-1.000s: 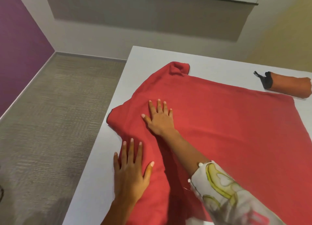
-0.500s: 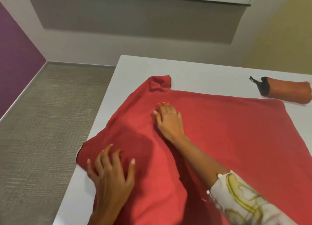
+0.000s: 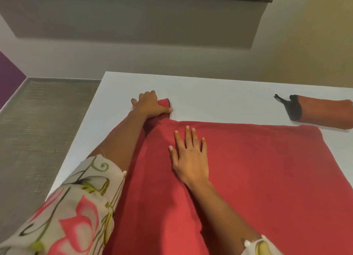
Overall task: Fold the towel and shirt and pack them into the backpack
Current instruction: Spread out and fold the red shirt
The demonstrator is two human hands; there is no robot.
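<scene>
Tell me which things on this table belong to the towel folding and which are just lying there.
In the job: red towel; left hand, gripping its far corner; right hand, flat on it.
Lying about: orange pouch on the white table. No shirt or backpack in view.

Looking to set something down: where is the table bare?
The far strip of table beyond the towel, between the left hand gripping its corner and the orange pouch, is bare; so is a narrow strip left of the left arm. Nearer, towel and both arms fill it.
</scene>
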